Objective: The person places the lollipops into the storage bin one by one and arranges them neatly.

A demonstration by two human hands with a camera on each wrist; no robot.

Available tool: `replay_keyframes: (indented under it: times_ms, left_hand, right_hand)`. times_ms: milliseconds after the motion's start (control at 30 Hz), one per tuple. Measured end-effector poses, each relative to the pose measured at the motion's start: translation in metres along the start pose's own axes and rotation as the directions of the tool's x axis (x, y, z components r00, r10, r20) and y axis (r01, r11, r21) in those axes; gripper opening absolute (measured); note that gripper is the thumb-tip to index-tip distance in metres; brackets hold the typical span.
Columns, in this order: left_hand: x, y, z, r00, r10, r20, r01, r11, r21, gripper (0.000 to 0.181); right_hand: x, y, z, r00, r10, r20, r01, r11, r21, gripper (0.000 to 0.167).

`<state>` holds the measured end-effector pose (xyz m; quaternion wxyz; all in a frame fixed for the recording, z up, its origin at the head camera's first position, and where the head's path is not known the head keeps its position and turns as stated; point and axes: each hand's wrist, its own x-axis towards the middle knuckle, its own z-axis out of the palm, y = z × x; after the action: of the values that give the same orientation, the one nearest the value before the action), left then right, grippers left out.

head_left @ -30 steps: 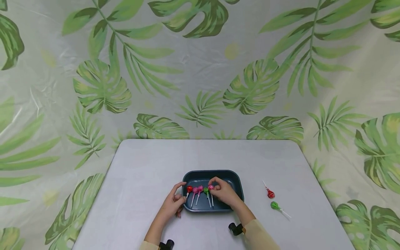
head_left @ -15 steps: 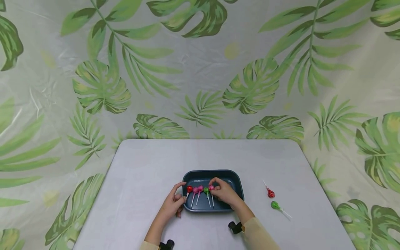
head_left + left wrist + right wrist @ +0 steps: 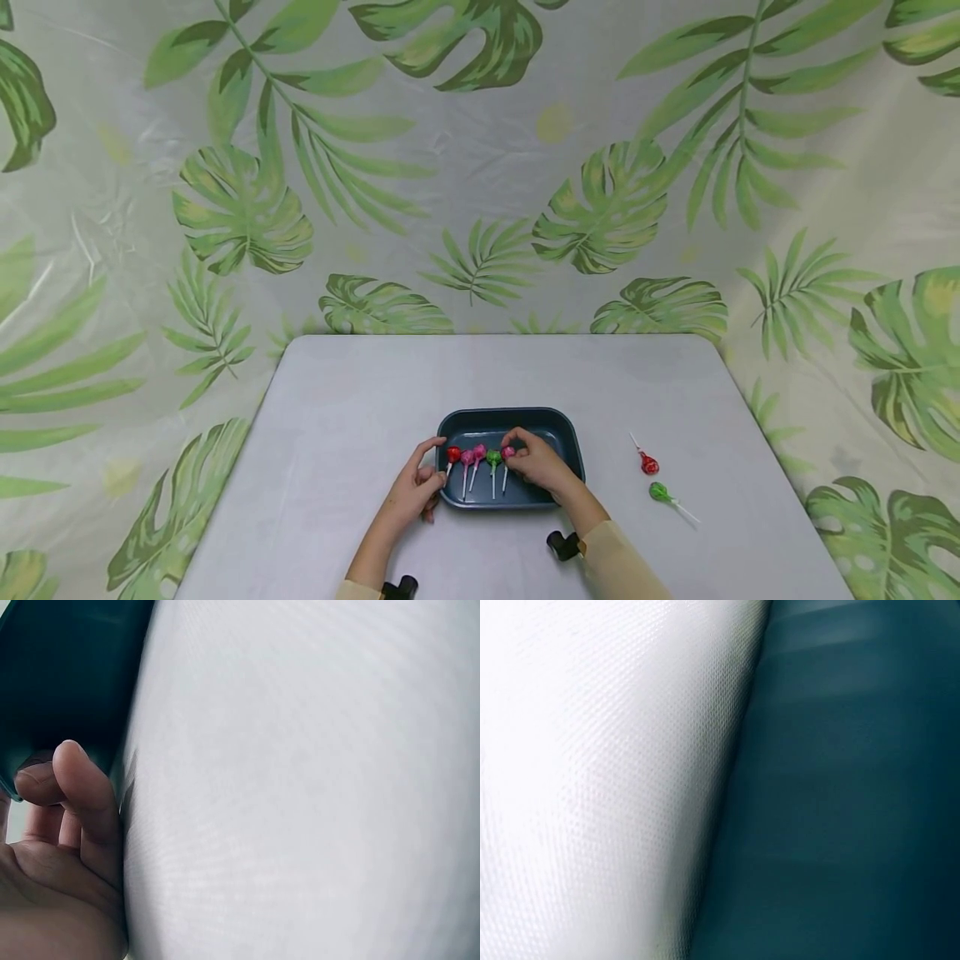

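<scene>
A dark blue-green tray [image 3: 504, 505] holds a row of lollipops: red [image 3: 453, 454] at the left, two pink [image 3: 467, 457] [image 3: 480, 452], green [image 3: 493, 457], then another pink [image 3: 508, 452] at the right. My right hand [image 3: 546, 467] reaches over the tray's right part and pinches that last pink one by its head. At the tray's left wall, my left hand [image 3: 408, 493] grips the rim between thumb and fingers, beside the red lollipop. The left wrist view has the left hand [image 3: 71, 847] against the tray [image 3: 71, 667]; the right wrist view shows only tray [image 3: 832, 787] and cloth.
On the white table [image 3: 360, 392], right of the tray, lie a red lollipop [image 3: 649, 464] and, just nearer, a green lollipop [image 3: 659, 492]. A leaf-patterned sheet [image 3: 480, 167] hangs behind the table and along both sides.
The sticks of the green lollipop and the rightmost pink one have swung left at their lower ends. Both hands have stayed nearly in place.
</scene>
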<state>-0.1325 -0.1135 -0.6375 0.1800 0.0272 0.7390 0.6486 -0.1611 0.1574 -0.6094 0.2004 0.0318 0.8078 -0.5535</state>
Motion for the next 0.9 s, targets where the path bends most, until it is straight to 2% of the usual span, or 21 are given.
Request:
replay_keyframes:
  times_ms: [333,533,700,900]
  left_hand:
    - [0.001,-0.001,0.000,1.000,0.000,-0.005,0.000,1.000,-0.002,0.061]
    - [-0.001,-0.001,0.001,1.000,-0.005,-0.001,0.005,1.000,-0.003,0.061]
    - [0.000,-0.002,0.001,1.000,-0.008,-0.002,0.008,1.000,-0.006,0.061]
    - [0.001,-0.002,0.000,1.000,-0.003,-0.006,0.003,1.000,0.004,0.061]
  right_hand:
    - [0.002,0.001,0.001,1.000,0.002,-0.009,-0.002,1.000,-0.021,0.027]
    - [-0.001,0.002,-0.001,0.997,-0.033,-0.073,0.027,0.997,-0.079,0.025]
    - [-0.003,-0.001,-0.004,0.991,-0.053,-0.119,0.044,0.996,-0.079,0.021]
    - [-0.007,-0.008,-0.014,0.968,-0.151,-0.202,0.127,0.984,-0.127,0.019]
